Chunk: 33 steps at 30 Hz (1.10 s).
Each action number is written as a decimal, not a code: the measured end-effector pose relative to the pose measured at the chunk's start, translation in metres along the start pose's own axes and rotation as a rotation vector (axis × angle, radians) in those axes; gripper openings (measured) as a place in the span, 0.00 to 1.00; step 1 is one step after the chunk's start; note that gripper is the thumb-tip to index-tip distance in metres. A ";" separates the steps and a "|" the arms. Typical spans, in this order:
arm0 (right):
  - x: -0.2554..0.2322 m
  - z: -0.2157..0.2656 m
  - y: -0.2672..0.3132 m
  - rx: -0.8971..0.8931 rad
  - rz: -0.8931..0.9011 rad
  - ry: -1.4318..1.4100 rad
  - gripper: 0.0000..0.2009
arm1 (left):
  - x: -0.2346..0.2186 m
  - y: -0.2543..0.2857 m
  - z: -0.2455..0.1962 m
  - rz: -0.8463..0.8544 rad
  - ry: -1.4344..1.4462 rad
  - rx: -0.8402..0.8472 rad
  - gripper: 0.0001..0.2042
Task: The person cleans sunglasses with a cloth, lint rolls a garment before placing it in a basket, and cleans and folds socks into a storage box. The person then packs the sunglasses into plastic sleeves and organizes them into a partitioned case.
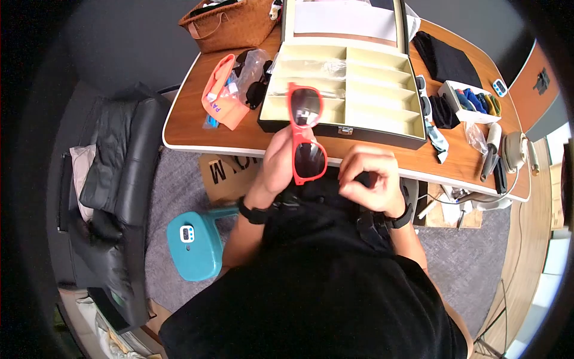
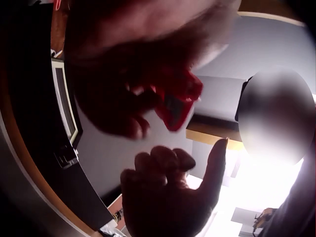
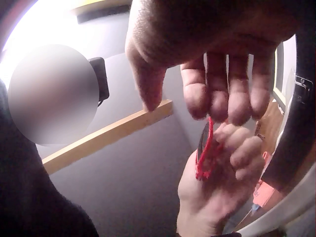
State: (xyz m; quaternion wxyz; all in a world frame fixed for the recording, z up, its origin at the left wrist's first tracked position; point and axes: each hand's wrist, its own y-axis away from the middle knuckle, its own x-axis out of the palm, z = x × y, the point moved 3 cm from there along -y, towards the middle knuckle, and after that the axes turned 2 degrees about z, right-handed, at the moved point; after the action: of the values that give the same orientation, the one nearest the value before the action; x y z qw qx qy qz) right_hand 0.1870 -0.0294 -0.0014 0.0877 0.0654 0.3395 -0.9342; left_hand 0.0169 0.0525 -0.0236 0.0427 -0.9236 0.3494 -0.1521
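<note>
Red sunglasses (image 1: 310, 160) with dark lenses are held up in front of the case, the two lenses one above the other in the head view. My left hand (image 1: 276, 167) grips them at the folded side, its fingers partly hidden behind the frame. In the left wrist view the red frame (image 2: 177, 106) shows under the shadowed left hand. My right hand (image 1: 375, 178) is raised beside the sunglasses, apart from them, with fingers loosely bent and nothing between them. Beyond both hands, a black display case (image 1: 382, 137) with cream compartments stands with its lid up.
Left of the case lie an orange pouch (image 1: 234, 112) and dark sunglasses (image 1: 256, 94), with a brown basket (image 1: 239, 27) behind. To the right are a white box (image 1: 472, 113) of coloured rolls, a black cloth (image 1: 448, 60) and headphones (image 1: 514, 152). A teal stool (image 1: 194, 257) stands on the floor.
</note>
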 end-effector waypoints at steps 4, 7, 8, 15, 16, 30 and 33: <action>0.004 -0.006 0.000 0.187 -0.167 0.024 0.08 | 0.004 0.005 -0.007 0.245 -0.111 -0.156 0.14; 0.014 -0.007 -0.001 0.316 -0.131 0.004 0.08 | 0.007 0.009 0.000 0.389 -0.074 -0.239 0.16; 0.015 -0.010 0.002 0.332 -0.113 0.014 0.07 | 0.007 0.010 0.001 0.403 -0.065 -0.235 0.16; 0.010 -0.006 -0.001 0.393 -0.149 -0.251 0.07 | 0.017 0.007 0.005 0.238 0.201 -0.370 0.23; 0.008 -0.007 -0.001 0.394 -0.152 -0.246 0.07 | 0.019 0.006 0.006 0.244 0.204 -0.371 0.23; -0.182 0.001 0.074 0.660 -0.643 1.113 0.17 | 0.006 0.003 0.000 0.036 0.040 -0.103 0.11; -0.200 -0.013 0.071 0.813 -0.582 1.247 0.22 | 0.009 0.001 -0.002 -0.001 0.072 -0.123 0.10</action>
State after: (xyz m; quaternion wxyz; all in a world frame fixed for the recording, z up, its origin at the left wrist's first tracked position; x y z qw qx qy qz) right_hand 0.3975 -0.0511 -0.0190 -0.3962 0.5113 -0.0376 -0.7617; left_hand 0.0223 0.0457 -0.0192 -0.0266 -0.9186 0.3588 -0.1633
